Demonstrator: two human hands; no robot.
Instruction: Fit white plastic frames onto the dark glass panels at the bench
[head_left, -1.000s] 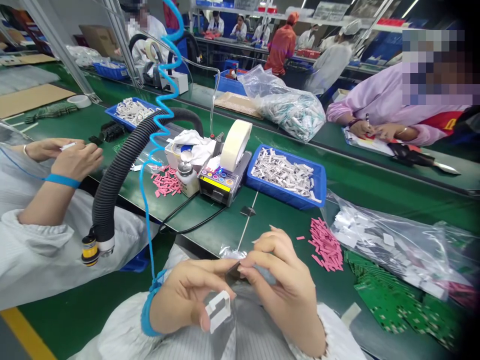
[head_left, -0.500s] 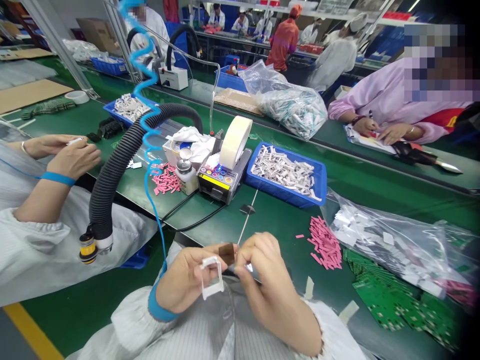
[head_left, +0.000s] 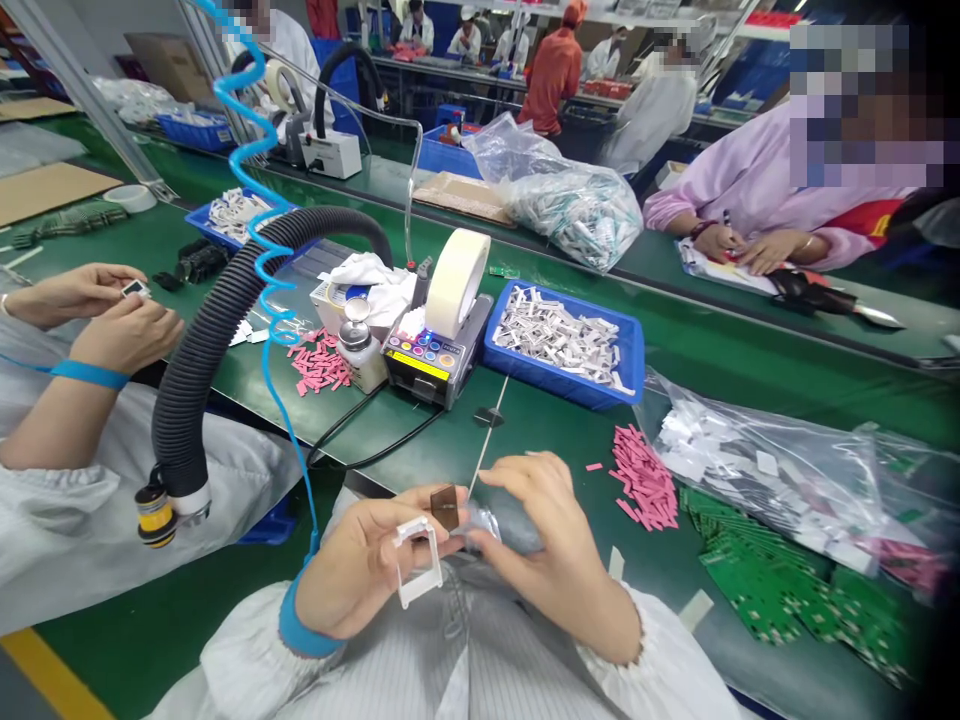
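My left hand (head_left: 360, 570) grips a white plastic rectangular frame (head_left: 417, 562) upright between thumb and fingers. A small brown translucent square (head_left: 445, 507) stands just above it, pinched at my fingertips; which hand holds it is hidden. My right hand (head_left: 544, 535) closes on a small clear plastic packet (head_left: 484, 522) with something grey inside. The two hands are close together over my striped white sleeves, and a blue wristband (head_left: 304, 625) circles my left wrist.
A blue tray of white parts (head_left: 562, 345), a tape dispenser (head_left: 439, 345), pink strips (head_left: 643, 478), green circuit boards (head_left: 765, 590) and a plastic bag (head_left: 780, 470) lie ahead. A black corrugated hose (head_left: 217, 320) stands left, beside a co-worker's hands (head_left: 105, 310).
My head has turned slightly, shifting the whole scene up and left. Since the oldest frame, the white frame has turned upright, the brown square has appeared at my fingertips, and my right hand has drawn back slightly.
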